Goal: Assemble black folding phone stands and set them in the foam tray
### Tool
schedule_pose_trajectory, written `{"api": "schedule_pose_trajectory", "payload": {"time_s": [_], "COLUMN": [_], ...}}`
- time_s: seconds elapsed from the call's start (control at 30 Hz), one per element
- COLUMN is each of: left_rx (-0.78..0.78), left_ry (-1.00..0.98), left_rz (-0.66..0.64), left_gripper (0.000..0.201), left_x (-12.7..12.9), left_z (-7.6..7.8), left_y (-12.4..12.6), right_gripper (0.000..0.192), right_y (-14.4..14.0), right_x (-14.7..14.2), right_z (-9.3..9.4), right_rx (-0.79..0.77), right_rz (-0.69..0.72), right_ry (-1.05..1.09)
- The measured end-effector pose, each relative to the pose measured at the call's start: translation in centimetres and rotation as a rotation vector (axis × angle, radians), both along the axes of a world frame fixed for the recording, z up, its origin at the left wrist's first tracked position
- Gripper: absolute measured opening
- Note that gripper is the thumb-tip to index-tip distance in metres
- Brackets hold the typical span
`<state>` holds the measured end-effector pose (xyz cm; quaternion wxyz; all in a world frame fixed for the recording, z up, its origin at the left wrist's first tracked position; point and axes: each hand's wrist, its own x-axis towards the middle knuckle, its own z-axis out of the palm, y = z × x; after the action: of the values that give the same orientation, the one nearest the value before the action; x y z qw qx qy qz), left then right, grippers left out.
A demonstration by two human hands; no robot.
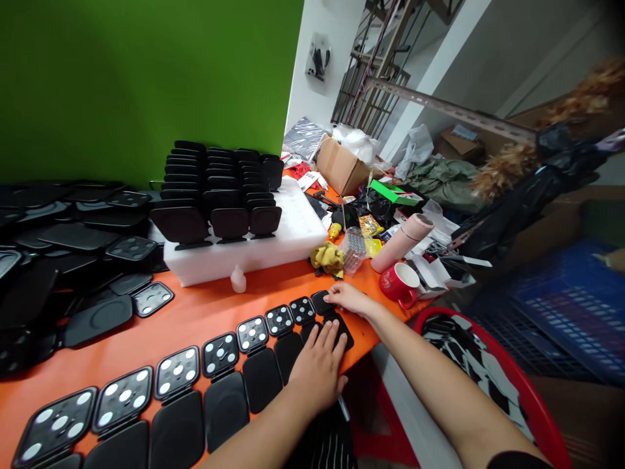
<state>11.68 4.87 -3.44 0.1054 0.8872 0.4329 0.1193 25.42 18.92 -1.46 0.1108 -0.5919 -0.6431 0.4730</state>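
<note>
A row of black hinged panels [227, 400] lies unfolded along the front of the orange table. Their square upper halves carry white round dots, while the last panel at the right [320, 302] shows a plain dark square without them. My left hand [317, 365] rests palm down with fingers spread over the lower halves near the right end. Thumb and fingers of my right hand [347, 298] are pinched together at the right edge of that last panel's square half. Whether anything small is between the fingertips is hidden.
A white foam block [249, 256] bears rows of upright black stands [229, 223]. Loose black panels [100, 319] pile up at left. A small bottle [238, 279], yellow cloth [327, 259], red mug [401, 284] and pink flask [403, 242] stand about. A red tub [532, 397] is below right.
</note>
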Motion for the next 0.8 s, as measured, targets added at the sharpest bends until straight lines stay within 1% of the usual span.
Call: {"api": "schedule_pose_trajectory", "payload": {"time_s": [0.17,0.3,0.4,0.5,0.57,0.67,0.73,0.8], "left_rx": [0.003,0.005,0.006,0.004,0.002,-0.004,-0.009,-0.013], "left_ry": [0.007,0.011,0.017,0.024,0.024,0.017,0.012,0.008], "left_rz": [-0.002,-0.005,-0.004,-0.003,-0.004,-0.004,-0.005,-0.008], "left_gripper": [0.069,0.069,0.069,0.069,0.069,0.069,0.069,0.068], "left_x": [0.0,0.1,0.0,0.0,-0.1,-0.1,-0.2,-0.2], "left_z": [0.0,0.0,0.1,0.2,0.3,0.4,0.5,0.6], "left_y": [0.0,0.0,0.0,0.0,0.0,0.0,0.0,0.0], "right_gripper": [0.026,0.025,0.027,0.027,0.025,0.016,0.015,0.016], "right_y": [-0.4,-0.4,-0.4,-0.5,-0.8,-1.7,-2.6,-3.7], "right_x": [-0.3,-0.7,-1.2,-1.2,-0.4,2.4,4.7,6.6], "right_z": [-0.2,0.0,0.7,2.2,3.3,4.5,4.7,4.5], "right_rx": [0.024,0.072,0.16,0.297,0.375,0.424,0.414,0.393], "right_rz": [-0.007,0.017,0.039,0.036,0.032,0.051,0.067,0.074], "right_ry": [-0.091,-0.209,-0.32,-0.425,-0.475,-0.533,-0.577,-0.617]}}
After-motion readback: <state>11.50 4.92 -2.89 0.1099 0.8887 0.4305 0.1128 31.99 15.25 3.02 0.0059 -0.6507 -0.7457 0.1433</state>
